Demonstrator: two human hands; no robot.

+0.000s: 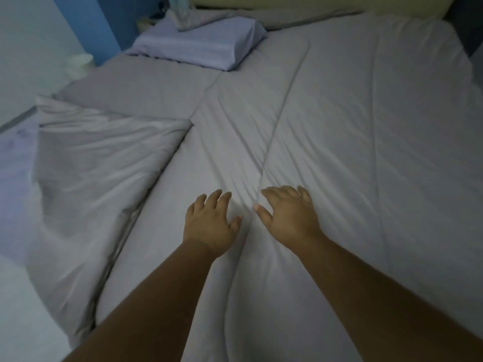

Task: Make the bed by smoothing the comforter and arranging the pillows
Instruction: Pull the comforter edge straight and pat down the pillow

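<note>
A grey comforter (339,121) covers most of the bed, with creases running through its middle. My left hand (209,223) and my right hand (290,215) rest flat on it side by side, palms down, fingers spread, holding nothing. To the left, a bunched part of the comforter (86,178) lies folded over in a wrinkled heap. A lavender pillow (203,47) lies at the far left of the bed head, with a small grey folded cloth (198,19) on top. A long grey pillow (300,18) lies along the headboard.
A pale yellow headboard (326,3) runs across the top. A blue wall panel (86,24) stands at the far left, with a small white object (78,62) beside the bed. The bed's left edge drops to a pale floor (18,296).
</note>
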